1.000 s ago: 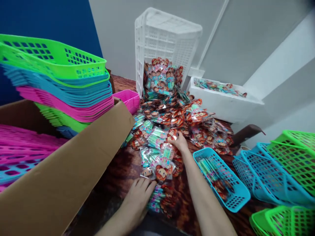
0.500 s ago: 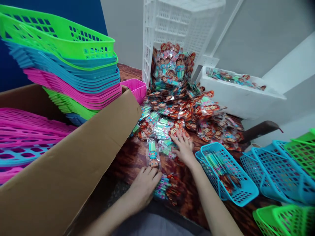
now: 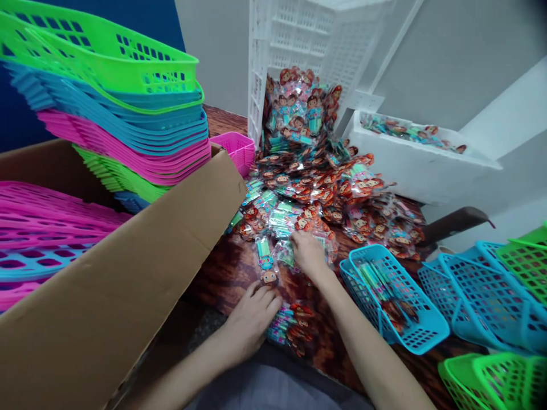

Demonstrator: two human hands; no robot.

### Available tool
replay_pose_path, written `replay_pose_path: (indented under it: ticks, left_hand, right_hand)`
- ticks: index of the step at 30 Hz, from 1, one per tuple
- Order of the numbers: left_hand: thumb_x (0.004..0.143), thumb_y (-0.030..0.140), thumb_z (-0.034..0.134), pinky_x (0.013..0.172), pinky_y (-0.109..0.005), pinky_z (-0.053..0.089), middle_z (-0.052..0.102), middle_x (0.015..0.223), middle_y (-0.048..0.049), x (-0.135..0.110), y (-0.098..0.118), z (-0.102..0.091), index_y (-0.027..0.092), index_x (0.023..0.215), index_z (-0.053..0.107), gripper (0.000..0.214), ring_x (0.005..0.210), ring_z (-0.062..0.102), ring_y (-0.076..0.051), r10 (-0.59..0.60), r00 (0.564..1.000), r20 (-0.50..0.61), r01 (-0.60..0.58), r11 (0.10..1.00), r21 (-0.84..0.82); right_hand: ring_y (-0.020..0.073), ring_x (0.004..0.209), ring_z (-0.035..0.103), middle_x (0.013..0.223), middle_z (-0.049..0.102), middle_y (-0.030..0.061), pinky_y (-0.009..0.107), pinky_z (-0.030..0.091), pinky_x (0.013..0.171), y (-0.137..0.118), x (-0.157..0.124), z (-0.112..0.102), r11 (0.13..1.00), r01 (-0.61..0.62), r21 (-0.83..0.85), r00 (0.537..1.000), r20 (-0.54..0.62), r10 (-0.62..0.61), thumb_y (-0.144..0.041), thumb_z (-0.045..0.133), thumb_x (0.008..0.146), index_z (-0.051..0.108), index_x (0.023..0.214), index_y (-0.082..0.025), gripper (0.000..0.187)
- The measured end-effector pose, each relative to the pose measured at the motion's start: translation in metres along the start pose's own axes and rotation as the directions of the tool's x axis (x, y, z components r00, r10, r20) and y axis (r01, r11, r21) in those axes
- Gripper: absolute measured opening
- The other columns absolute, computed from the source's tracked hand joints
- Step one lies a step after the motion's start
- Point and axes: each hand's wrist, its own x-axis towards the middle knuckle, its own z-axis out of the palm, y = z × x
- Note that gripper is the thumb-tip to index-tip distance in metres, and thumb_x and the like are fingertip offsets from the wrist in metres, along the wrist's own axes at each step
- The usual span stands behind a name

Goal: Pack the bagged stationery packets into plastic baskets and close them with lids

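Dozens of packets (image 3: 284, 219) lie heaped on the table (image 3: 228, 266), likely light, slippery, best pinched by an edge; my right hand (image 3: 310, 253) curls over some, gripping or not I can't tell, my left hand (image 3: 253, 313) loosely outstretched.

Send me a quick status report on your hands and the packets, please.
Right hand at loose packets, grip unclear. Left hand at one cartoon-headed packet, bundled packets just right. Part-filled light-blue basket beside right forearm.
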Motion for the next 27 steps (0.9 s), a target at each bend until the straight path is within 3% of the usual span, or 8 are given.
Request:
replay_pose_path:
  ticks: [4,9,13,16,19,22,24,27]
  left_hand:
    - [0.073,0.01,0.052,0.117,-0.044,0.019,0.049,0.141,-0.0122,-0.004,0.001,0.002,0.015,0.143,0.033,0.074,0.132,0.04,-0.027,-0.008,1.0,-0.018,0.008,1.0,-0.01]
    - [0.072,0.009,0.052,0.111,-0.046,0.029,0.051,0.137,-0.0142,-0.005,0.001,0.004,0.011,0.146,0.03,0.077,0.124,0.043,-0.031,-0.065,0.997,0.028,0.064,0.997,0.031]
    - [0.069,0.007,0.053,0.108,-0.046,0.03,0.053,0.135,-0.0135,-0.005,0.0,0.009,0.01,0.148,0.026,0.083,0.119,0.044,-0.031,-0.081,0.996,0.038,0.08,0.996,0.034]
    - [0.07,0.007,0.053,0.107,-0.043,0.03,0.051,0.137,-0.0117,-0.004,0.0,0.008,0.013,0.146,0.029,0.08,0.119,0.043,-0.029,-0.073,0.997,0.022,0.073,0.997,-0.008]
    - [0.073,0.007,0.051,0.103,-0.042,0.033,0.055,0.129,-0.0089,-0.002,0.001,0.004,0.018,0.138,0.041,0.066,0.114,0.045,-0.028,-0.066,0.998,0.012,0.066,0.997,-0.038]
    - [0.074,0.007,0.051,0.098,-0.041,0.035,0.057,0.125,-0.0076,-0.001,0.001,0.002,0.02,0.13,0.047,0.057,0.11,0.046,-0.027,-0.067,0.998,0.003,0.067,0.996,-0.052]
    - [0.073,0.007,0.052,0.099,-0.041,0.035,0.057,0.125,-0.0073,-0.001,0.001,0.003,0.019,0.129,0.047,0.057,0.11,0.046,-0.027,-0.062,0.998,-0.013,0.061,0.997,-0.056]
    - [0.071,0.006,0.053,0.099,-0.041,0.034,0.057,0.126,-0.0068,-0.002,0.0,0.006,0.019,0.13,0.047,0.06,0.111,0.045,-0.027,-0.058,0.998,-0.031,0.056,0.996,-0.064]
  right_hand:
    - [0.0309,0.097,0.061,0.097,0.068,0.0196,0.038,0.042,0.08,-0.052,0.014,0.019,1.0,-0.01,0.02,0.996,0.089,0.008,-0.036,0.059,0.092,0.072,0.094,-0.013,0.026]
    - [0.0299,0.112,0.052,0.121,0.06,0.02,0.038,0.04,0.089,-0.085,0.018,0.039,0.994,0.028,0.106,0.994,0.102,-0.038,-0.019,0.067,0.082,0.063,0.11,-0.011,0.029]
    - [0.0161,0.085,0.056,0.096,0.065,0.0011,0.025,0.039,0.072,-0.061,0.0,0.014,0.959,0.101,0.265,0.983,0.125,-0.138,-0.015,0.061,0.082,0.058,0.102,-0.021,0.022]
    - [0.0139,0.075,0.052,0.082,0.059,-0.0045,0.023,0.036,0.067,-0.023,-0.024,-0.009,0.879,0.111,0.463,0.991,0.016,-0.133,-0.016,0.06,0.081,0.055,0.095,-0.023,0.017]
    - [0.0172,0.074,0.051,0.076,0.056,-0.0024,0.026,0.037,0.067,0.013,-0.047,-0.007,0.81,-0.086,0.58,0.982,-0.088,0.167,-0.029,0.063,0.08,0.055,0.085,-0.022,0.012]
    - [0.0254,0.094,0.054,0.103,0.06,0.0104,0.035,0.043,0.082,0.029,-0.059,0.02,0.733,-0.261,0.629,0.815,-0.263,0.516,-0.038,0.061,0.082,0.058,0.084,-0.02,0.019]
    - [0.0316,0.109,0.049,0.12,0.055,0.0177,0.043,0.041,0.093,0.029,-0.059,0.038,0.755,-0.363,0.546,0.752,-0.308,0.584,-0.038,0.064,0.082,0.061,0.082,-0.019,0.019]
    - [0.0345,0.113,0.046,0.122,0.053,0.0184,0.046,0.04,0.094,0.025,-0.057,0.047,0.845,-0.421,0.331,0.793,-0.318,0.519,-0.033,0.065,0.084,0.064,0.089,-0.019,0.015]
